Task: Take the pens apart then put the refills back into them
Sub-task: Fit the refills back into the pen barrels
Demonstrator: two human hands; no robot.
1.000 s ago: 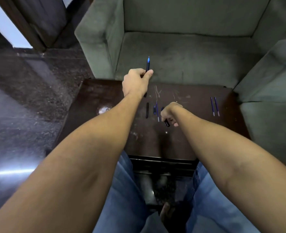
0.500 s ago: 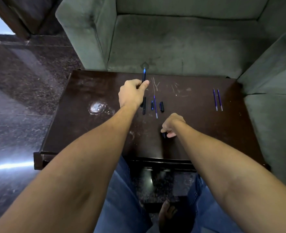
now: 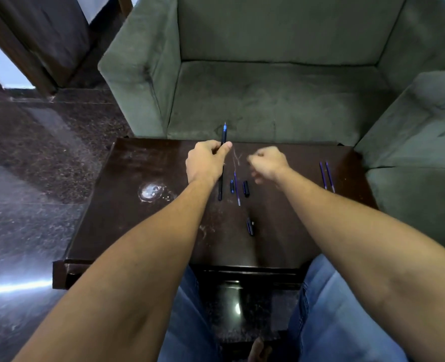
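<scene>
Jeans [image 3: 328, 304]: the person's lap, nearest of all, under the tabletop's [image 3: 127, 223] near edge.
Cap piece [image 3: 250, 226]: short and black, lying alone on the tabletop, long axis running near to far.
Row of parts: black barrel [image 3: 220, 192], small dark piece [image 3: 232, 186], blue refill [image 3: 236, 190] and black cap [image 3: 246, 188] lie side by side, apart, all lengthwise away from the person.
Two refills [image 3: 327, 176]: blue, parallel, well apart from the row, at the right.
Right hand [image 3: 268, 164]: above the tabletop, fingers curled into a loose fist, blurred; no thing seen in it.
Left hand [image 3: 207, 162]: fingers and thumb wrapped round the pen.
Pen [image 3: 224, 135]: black, blue tip pointing away toward the sofa [image 3: 268, 105], long axis near to far.
</scene>
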